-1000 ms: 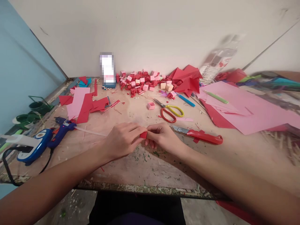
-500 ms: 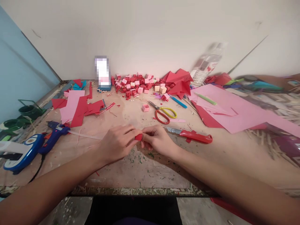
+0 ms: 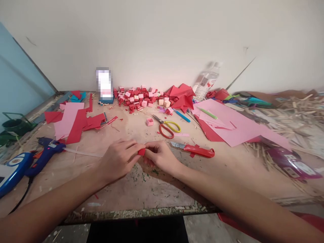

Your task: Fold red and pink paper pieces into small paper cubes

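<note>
Between my two hands is a small red paper piece (image 3: 141, 152), pinched from both sides above the table; its full shape is hidden by the fingers. My left hand (image 3: 121, 157) is closed on its left end, and my right hand (image 3: 160, 155) grips its right end. Just beyond them a small pink paper box (image 3: 150, 122) sits by itself. Scissors (image 3: 165, 125) with red and yellow handles lie partly open beside it. Right of my right hand rests a red-handled cutter knife (image 3: 198, 150).
Many little red and pink paper boxes (image 3: 138, 98) are heaped by the wall, near a propped phone (image 3: 104, 84). A blue glue gun (image 3: 47, 152) lies left, with paper scraps (image 3: 73, 119) behind. Pink sheets (image 3: 227, 121), a plastic bottle (image 3: 206, 81) and wood strips (image 3: 298, 111) occupy the right.
The whole view has shifted, so the table's things appear further left and slightly lower. Both hands keep their pinch on the red paper piece.
</note>
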`<state>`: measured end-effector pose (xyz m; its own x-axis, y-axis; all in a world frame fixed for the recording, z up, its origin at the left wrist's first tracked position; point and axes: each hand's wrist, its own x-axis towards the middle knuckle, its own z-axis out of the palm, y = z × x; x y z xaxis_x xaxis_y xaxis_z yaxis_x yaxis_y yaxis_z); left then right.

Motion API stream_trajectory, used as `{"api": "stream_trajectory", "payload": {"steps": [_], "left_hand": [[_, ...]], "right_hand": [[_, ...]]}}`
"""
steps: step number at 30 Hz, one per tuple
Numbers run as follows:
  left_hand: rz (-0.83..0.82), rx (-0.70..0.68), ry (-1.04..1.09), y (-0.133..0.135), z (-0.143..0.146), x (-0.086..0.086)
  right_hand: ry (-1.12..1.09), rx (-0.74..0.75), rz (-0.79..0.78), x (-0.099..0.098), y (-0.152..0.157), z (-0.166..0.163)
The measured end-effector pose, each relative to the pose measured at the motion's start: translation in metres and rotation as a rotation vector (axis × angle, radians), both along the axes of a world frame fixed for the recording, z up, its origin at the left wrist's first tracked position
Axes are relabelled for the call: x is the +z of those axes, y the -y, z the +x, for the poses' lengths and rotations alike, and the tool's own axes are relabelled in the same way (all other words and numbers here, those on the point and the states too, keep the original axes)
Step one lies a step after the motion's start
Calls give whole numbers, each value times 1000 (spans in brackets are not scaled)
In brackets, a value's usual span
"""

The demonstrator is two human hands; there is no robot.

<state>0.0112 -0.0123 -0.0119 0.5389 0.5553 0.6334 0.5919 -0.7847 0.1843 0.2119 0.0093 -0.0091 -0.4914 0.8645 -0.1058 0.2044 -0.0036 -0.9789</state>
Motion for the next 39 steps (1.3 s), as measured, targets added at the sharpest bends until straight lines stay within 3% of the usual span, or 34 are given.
{"api": "stream_trajectory", "payload": {"steps": [17, 27, 39], "left_hand": [[-11, -44, -14, -1, 0, 0], [62, 9, 35, -3, -3, 4], [-2, 42, 59, -10, -3, 0]], "right_hand": [[-1, 25, 49, -1, 4, 2], [-9, -19, 99, 0, 3, 2], [28, -50, 100, 4, -2, 0]]}}
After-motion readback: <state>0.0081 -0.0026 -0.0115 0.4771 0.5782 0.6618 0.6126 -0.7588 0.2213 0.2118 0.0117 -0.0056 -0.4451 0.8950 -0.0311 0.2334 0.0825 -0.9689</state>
